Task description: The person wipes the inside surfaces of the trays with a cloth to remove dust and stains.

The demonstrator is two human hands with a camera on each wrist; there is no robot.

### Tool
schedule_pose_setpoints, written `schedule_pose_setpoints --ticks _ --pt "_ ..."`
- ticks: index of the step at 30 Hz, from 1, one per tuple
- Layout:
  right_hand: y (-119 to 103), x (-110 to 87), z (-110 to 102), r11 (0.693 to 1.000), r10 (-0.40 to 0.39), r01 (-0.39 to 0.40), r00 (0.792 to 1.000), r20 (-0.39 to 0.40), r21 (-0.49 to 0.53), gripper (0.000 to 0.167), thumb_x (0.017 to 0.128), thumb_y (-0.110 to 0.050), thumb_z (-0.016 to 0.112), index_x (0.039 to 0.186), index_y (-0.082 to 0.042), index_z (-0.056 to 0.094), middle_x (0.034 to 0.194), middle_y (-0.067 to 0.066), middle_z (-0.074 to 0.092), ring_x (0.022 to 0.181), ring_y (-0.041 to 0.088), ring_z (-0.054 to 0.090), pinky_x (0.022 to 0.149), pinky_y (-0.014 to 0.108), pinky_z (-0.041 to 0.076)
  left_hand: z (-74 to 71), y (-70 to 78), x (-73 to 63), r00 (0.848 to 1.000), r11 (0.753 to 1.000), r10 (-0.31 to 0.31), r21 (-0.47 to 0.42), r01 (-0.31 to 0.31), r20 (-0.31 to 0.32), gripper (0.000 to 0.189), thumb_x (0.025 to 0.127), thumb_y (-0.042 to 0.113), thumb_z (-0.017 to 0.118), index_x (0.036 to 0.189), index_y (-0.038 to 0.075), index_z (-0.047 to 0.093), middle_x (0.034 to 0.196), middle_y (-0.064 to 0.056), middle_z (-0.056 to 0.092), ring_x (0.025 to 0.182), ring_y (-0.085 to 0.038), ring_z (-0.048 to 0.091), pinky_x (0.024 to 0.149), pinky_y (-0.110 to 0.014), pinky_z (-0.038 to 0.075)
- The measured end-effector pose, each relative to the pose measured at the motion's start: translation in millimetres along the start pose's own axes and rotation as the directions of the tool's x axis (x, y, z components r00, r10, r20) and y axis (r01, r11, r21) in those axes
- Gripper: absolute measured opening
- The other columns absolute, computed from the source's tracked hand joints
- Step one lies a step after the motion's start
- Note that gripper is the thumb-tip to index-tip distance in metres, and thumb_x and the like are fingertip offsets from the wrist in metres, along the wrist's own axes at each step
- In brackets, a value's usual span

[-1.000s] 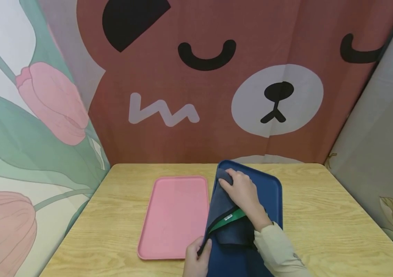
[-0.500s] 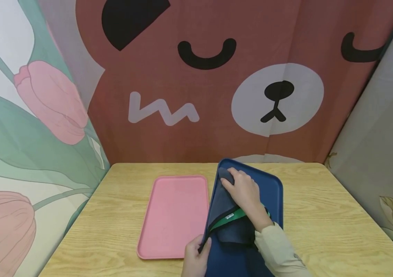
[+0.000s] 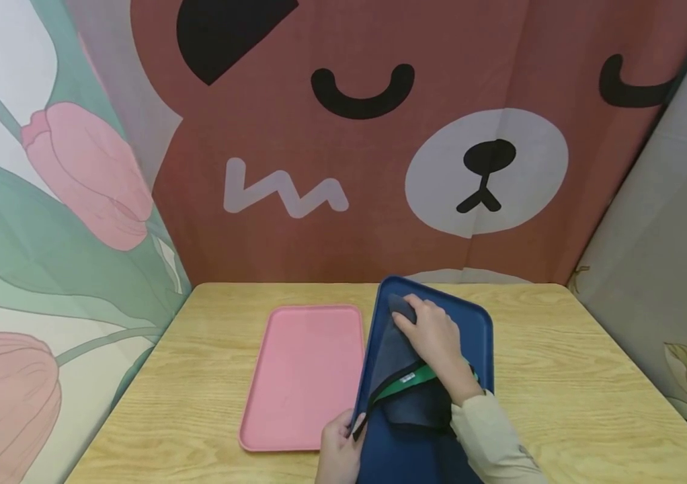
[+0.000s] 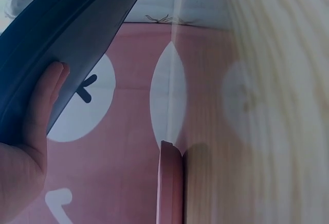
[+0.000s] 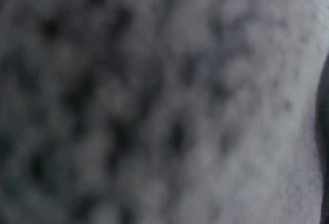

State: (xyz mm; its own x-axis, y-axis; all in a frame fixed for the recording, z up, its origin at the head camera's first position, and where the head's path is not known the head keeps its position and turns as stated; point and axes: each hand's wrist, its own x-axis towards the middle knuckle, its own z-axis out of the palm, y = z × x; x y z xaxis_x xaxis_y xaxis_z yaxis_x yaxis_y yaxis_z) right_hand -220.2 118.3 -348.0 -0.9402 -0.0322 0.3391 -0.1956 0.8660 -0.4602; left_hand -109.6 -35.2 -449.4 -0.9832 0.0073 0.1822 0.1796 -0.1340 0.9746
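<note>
In the head view a blue tray (image 3: 476, 349) is tilted above the table. My left hand (image 3: 340, 447) holds its left edge near the front; in the left wrist view my fingers (image 4: 41, 111) lie against the tray's underside (image 4: 97, 34). On the tray's face is a dark grey cloth (image 3: 394, 349) with black edging, a green strip and a small white label. My right hand (image 3: 437, 336) grips this cloth towards the tray's far end. A black-edged corner of the cloth hangs by my left thumb. The right wrist view shows only a blurred grey surface.
A pink tray (image 3: 304, 376) lies flat on the wooden table (image 3: 567, 403), left of the blue one. Behind the table hangs a curtain (image 3: 343, 235) with a bear print. Floral fabric (image 3: 95, 175) hangs at the left, pale fabric (image 3: 670, 242) at the right.
My right hand has slid slightly right over the blue tray with the cloth, baring more of the tray's left side. My left hand keeps its place on the edge.
</note>
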Motion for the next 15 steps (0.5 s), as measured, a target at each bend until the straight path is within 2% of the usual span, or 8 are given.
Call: schedule_pose_setpoints --ticks 4,6,8,11,15 --pt "5.3 -0.9 -0.5 1.000 0.001 -0.001 1.000 -0.002 0.004 0.038 0.084 -0.030 0.061 0.114 -0.008 0.057 0.099 0.016 0.060 0.076 0.028 0.054 0.062 0.044 0.046 -1.0 2.5 1.2 0.997 0.997 -0.065 0.032 0.067 -0.046 0.021 0.090 0.003 0.048 0.081 -0.014 0.058 0.051 -0.001 0.049 0.044 -0.003 0.043 0.043 -0.017 0.039" --pt "8.0 -1.1 -1.3 1.000 0.002 -0.002 1.000 -0.003 0.004 0.038 0.084 -0.030 0.061 0.114 -0.008 0.057 0.099 0.017 0.060 0.076 0.028 0.055 0.062 0.044 0.046 -1.9 2.4 1.5 0.997 0.996 -0.037 0.079 0.042 -0.067 0.021 0.090 0.002 0.049 0.076 -0.011 0.057 0.049 0.005 0.039 0.042 -0.002 0.036 0.041 -0.015 0.034" --pt "10.9 -1.0 -2.6 1.000 0.002 -0.002 1.000 -0.007 0.005 0.038 0.084 -0.031 0.060 0.114 -0.008 0.058 0.100 0.017 0.060 0.077 0.029 0.055 0.062 0.045 0.046 -3.3 1.8 1.3 0.997 0.995 0.003 0.101 0.005 -0.073 0.021 0.090 0.001 0.048 0.074 -0.010 0.056 0.049 0.007 0.035 0.042 -0.002 0.034 0.039 -0.016 0.032" --pt "16.2 -0.4 -4.9 1.000 0.006 -0.006 1.000 -0.012 0.003 0.037 0.084 -0.031 0.060 0.113 -0.009 0.058 0.100 0.018 0.059 0.079 0.031 0.056 0.062 0.046 0.045 -5.6 1.1 1.3 0.996 0.993 0.061 0.110 -0.053 -0.066 0.021 0.091 0.000 0.047 0.075 -0.011 0.056 0.052 0.004 0.044 0.046 -0.002 0.042 0.042 -0.020 0.040" --pt "24.8 1.0 -7.4 1.000 0.021 -0.021 1.000 -0.016 -0.005 0.038 0.084 -0.031 0.060 0.114 -0.007 0.057 0.102 0.020 0.059 0.083 0.033 0.055 0.064 0.047 0.045 -8.3 2.0 1.8 0.998 0.997 0.044 0.065 -0.041 -0.047 0.023 0.092 0.001 0.044 0.082 -0.014 0.057 0.060 -0.011 0.058 0.053 -0.007 0.054 0.049 -0.026 0.048"
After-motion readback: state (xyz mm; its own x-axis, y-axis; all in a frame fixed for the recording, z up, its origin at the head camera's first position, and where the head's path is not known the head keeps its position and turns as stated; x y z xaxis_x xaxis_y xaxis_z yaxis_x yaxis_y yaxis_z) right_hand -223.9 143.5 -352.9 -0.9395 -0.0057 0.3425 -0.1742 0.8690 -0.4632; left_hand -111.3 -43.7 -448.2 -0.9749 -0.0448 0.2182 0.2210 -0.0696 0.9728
